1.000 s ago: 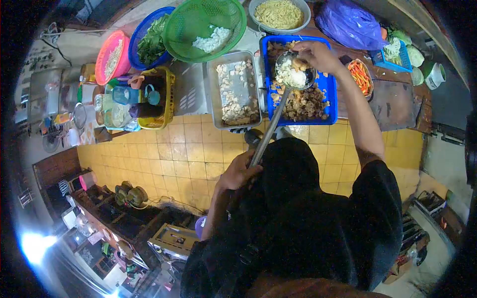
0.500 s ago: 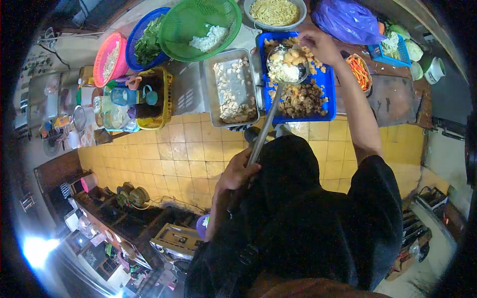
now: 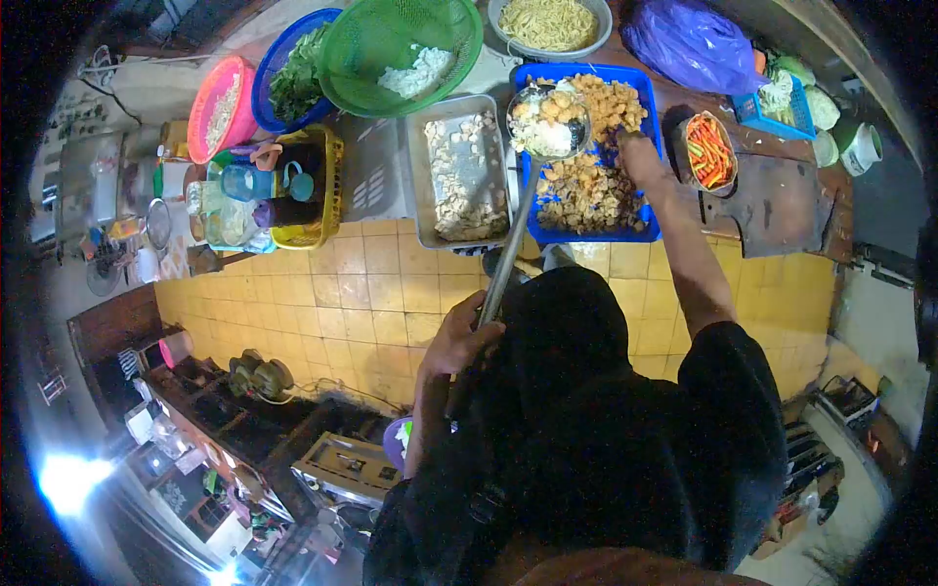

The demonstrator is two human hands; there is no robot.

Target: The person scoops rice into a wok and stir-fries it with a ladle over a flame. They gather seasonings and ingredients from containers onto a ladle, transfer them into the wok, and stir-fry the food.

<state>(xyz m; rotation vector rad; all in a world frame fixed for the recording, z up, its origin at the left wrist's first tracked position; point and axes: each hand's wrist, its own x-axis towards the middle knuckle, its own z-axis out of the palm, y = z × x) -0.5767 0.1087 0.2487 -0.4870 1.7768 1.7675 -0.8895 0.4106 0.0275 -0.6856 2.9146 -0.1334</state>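
My left hand [image 3: 459, 334] is closed around the long metal handle of a ladle [image 3: 515, 239]. The ladle's round bowl rests over the left side of a blue tray [image 3: 657, 90], filled with white shredded food and some golden-brown pieces [image 3: 559, 105]. My right hand [image 3: 642, 161] reaches into the tray's right side, its fingers down among the food and mostly hidden. Golden fried bits [image 3: 611, 103] lie in the upper part of the tray, and darker brown chopped pieces [image 3: 591, 200] lie in the lower part.
Left of the tray stands a metal pan [image 3: 415, 176] with pale pieces. Behind are a green basket [image 3: 337, 59], a bowl of noodles [image 3: 549, 24] and a purple plastic bag [image 3: 689, 44]. A container of carrot strips [image 3: 708, 151] and a dark board [image 3: 782, 200] are at right.
My right hand has moved from the ladle's bowl down and right into the tray. The ladle's bowl has shifted slightly left. My left hand keeps its hold.
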